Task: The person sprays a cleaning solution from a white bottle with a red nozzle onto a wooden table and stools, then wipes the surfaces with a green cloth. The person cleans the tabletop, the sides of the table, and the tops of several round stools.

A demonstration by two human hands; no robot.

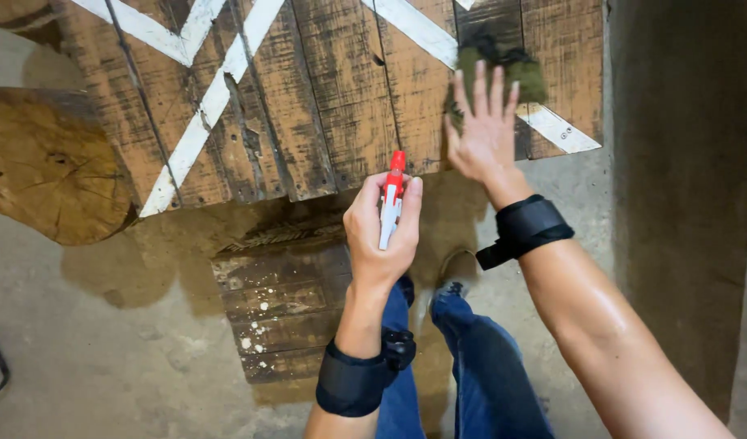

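My right hand point(481, 130) presses flat, fingers spread, on the dark green cloth point(503, 69) at upper right of the wooden panel point(308, 89); my left hand point(382, 232), at centre, grips the spray bottle point(391, 199). Wiping step; next needs steady strokes along the boards.

I see a round log slice point(48, 167) at left, a dark plank pallet point(280, 313) spattered white on the wet concrete floor point(105, 358), a grey wall point(682, 162) at right.

Wooden panel point(308, 106) blocks ahead; log round point(48, 162) crowds left; concrete wall point(682, 162) right; floor between open.
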